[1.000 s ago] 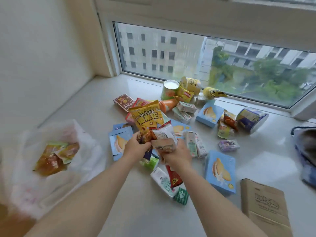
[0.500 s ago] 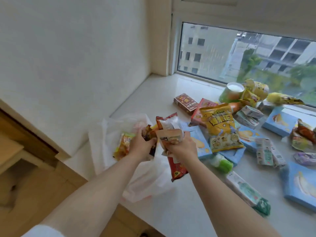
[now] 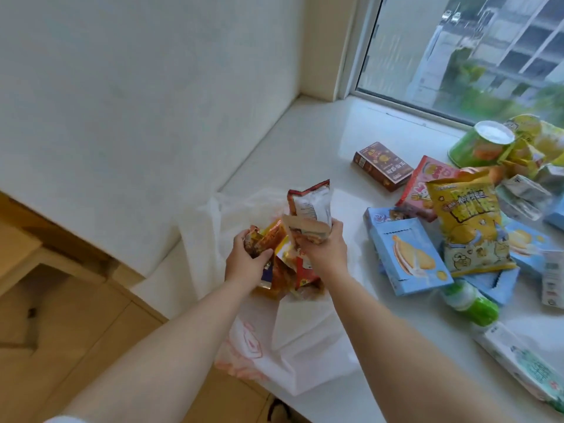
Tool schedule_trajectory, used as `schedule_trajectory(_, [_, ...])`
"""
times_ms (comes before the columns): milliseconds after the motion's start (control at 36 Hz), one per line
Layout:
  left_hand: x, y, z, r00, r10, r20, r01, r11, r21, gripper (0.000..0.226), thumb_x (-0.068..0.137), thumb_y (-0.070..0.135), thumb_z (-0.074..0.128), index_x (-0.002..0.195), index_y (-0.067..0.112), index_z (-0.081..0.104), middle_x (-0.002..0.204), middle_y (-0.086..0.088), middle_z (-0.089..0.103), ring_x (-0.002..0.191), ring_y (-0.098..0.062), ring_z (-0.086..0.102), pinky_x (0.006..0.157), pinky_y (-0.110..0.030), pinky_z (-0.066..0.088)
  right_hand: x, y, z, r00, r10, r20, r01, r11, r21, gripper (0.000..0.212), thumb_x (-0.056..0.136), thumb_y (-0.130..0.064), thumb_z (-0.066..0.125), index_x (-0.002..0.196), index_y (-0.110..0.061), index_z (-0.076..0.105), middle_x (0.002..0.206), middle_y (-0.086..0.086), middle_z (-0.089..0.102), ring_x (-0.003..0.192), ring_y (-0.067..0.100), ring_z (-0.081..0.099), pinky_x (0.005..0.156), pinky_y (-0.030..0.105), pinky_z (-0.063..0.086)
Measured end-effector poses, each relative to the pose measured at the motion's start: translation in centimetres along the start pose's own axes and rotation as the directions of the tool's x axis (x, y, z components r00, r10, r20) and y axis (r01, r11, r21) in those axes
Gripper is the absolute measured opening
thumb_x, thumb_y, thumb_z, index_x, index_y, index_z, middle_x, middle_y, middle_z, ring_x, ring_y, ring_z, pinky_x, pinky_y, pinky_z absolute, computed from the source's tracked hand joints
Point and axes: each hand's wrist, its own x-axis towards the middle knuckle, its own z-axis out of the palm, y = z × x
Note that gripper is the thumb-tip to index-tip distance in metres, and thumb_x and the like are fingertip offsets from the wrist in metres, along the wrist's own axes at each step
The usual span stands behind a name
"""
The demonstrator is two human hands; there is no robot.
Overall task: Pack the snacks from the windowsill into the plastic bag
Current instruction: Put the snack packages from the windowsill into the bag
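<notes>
A pale, glossy windowsill (image 3: 308,138) runs from a white wall on the left to a window (image 3: 457,50) with wet glass and blurred buildings beyond, and wooden cabinetry shows below its near edge. A white plastic bag (image 3: 293,340) with an orange print lies crumpled at the sill's near-left edge, its mouth directly under the person's fingers. The left hand (image 3: 247,261) has its fingers curled round a bundle of small orange-and-brown snack packets (image 3: 268,239), thumb over the front of them, and holds them just above the bag's opening. The right hand (image 3: 326,248) sits close beside it, fingers wrapped around several packets at once: a red-and-white packet (image 3: 311,199) stands upright above the knuckles, a tan one (image 3: 302,228) lies across the front of the fingers, and a red packet (image 3: 306,270) hangs below the palm toward the bag. The two handfuls nearly touch between the thumbs. More orange wrappers show through the bag's film under the hands, though I cannot tell how many. To the right of the right hand's fingers, near but apart, a light blue biscuit box (image 3: 409,254) lies flat, with a yellow popcorn bag (image 3: 473,221) partly overlapping the boxes behind it. Farther beyond the fingertips rest a brown box (image 3: 383,164), a pink pack (image 3: 427,184) and a green cup (image 3: 479,145) by the glass. A green-capped bottle (image 3: 470,303) lies nearer, right of the forearm.
</notes>
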Motion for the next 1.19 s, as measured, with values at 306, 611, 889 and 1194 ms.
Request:
schedule_trajectory(306, [1.3,-2.2,4.4,0.978,0.184,0.095,-0.199,0.964,0.178,0.068,0.086,0.027,0.067,0.144,0.026,0.03,0.14,0.0,0.047,0.124,-0.021,0.049,0.101,-0.034,0.042,-1.4,5.8,-2.1,0.997,0.054,0.049,-0.001,0.674,-0.739,0.059,0.079,-0.036,0.066,0.128,-0.02,0.038,0.12,0.004,0.053,0.114,0.026,0.048,0.092,0.038,0.038])
schedule_trajectory(611, [1.6,-3.7,4.3,0.876,0.141,0.461,-0.447,0.596,0.667,0.107,0.081,0.05,0.066,0.151,0.027,-0.012,0.155,-0.003,0.007,0.141,-0.026,0.016,0.111,-0.039,0.027,-1.4,5.3,-3.7,0.999,-0.03,0.024,0.039,0.749,-0.661,0.068,0.076,-0.052,0.067,0.129,-0.018,0.041,0.12,0.004,0.057,0.111,0.025,0.053,0.092,0.039,0.044])
schedule_trajectory(889, [-1.4,-4.5,-0.5,0.913,-0.037,0.406,-0.37,0.344,0.863,0.092,0.069,0.066,0.064,0.138,0.014,0.034,0.129,-0.007,0.052,0.123,-0.026,0.043,0.11,-0.043,0.026,-2.1,2.1,-1.9,0.986,-0.138,0.097,0.168,0.839,-0.517,0.08,0.069,-0.061,0.07,0.132,-0.021,0.04,0.121,0.0,0.059,0.112,0.024,0.055,0.087,0.037,0.046])
schedule_trajectory(1194, [-4.8,-6.3,-5.1,0.641,0.204,0.74,-0.761,0.037,0.648,0.023,0.085,0.034,0.064,0.107,0.033,0.069,0.098,0.002,0.061,0.098,-0.022,0.053,0.105,-0.034,0.024,-4.1,1.2,2.0,0.948,-0.252,0.195,0.276,0.954,-0.113,0.07,0.078,-0.026,0.076,0.135,-0.014,0.038,0.117,-0.009,0.057,0.107,0.01,0.054,0.081,0.023,0.041])
